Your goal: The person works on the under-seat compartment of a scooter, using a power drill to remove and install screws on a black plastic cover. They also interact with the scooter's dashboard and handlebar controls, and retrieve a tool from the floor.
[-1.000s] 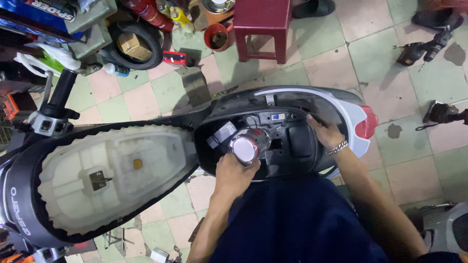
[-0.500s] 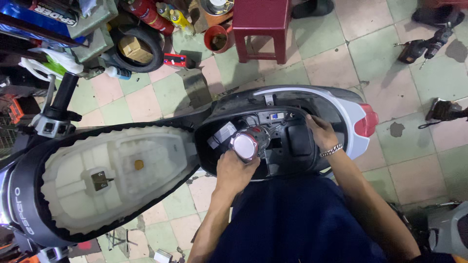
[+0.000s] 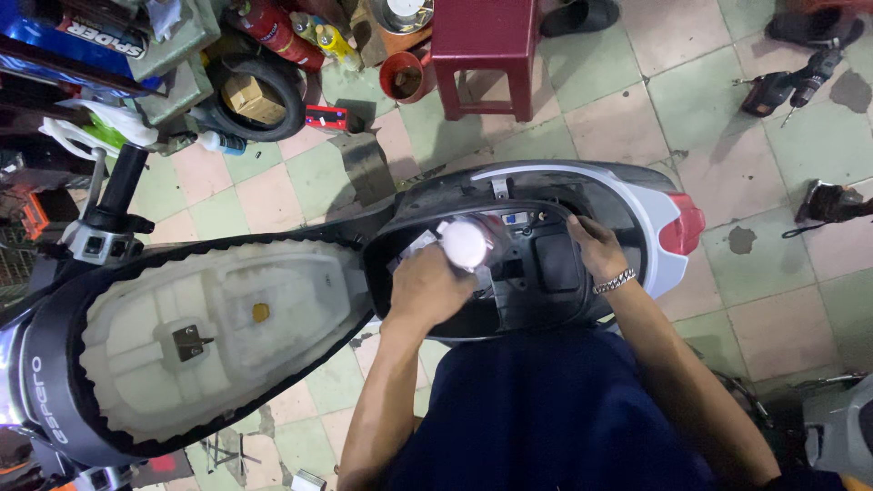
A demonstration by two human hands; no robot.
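A scooter stands with its seat [image 3: 209, 318] flipped up, so the pale underside shows. The black under-seat compartment [image 3: 536, 314] is open in front of me. My left hand [image 3: 426, 291] is closed around a small round light [image 3: 464, 244] whose white face glows, and holds it inside the compartment's left half. My right hand [image 3: 596, 250], with a metal bracelet on the wrist, lies at the compartment's right side. Its fingers curl toward the far rim beside a black box [image 3: 556, 264]. Whether they grip anything is hidden.
The red tail light [image 3: 682, 223] sits at the scooter's rear. On the tiled floor beyond are a red plastic stool [image 3: 486, 45], a red bucket [image 3: 405, 77], a tyre with a box inside [image 3: 259, 95] and a cordless drill [image 3: 791, 86]. A handlebar grip [image 3: 123, 182] sticks up at the left.
My left hand has shifted the round light slightly farther from me. Its face now glows plain white, and the red rim seen before no longer shows. My right hand has barely moved.
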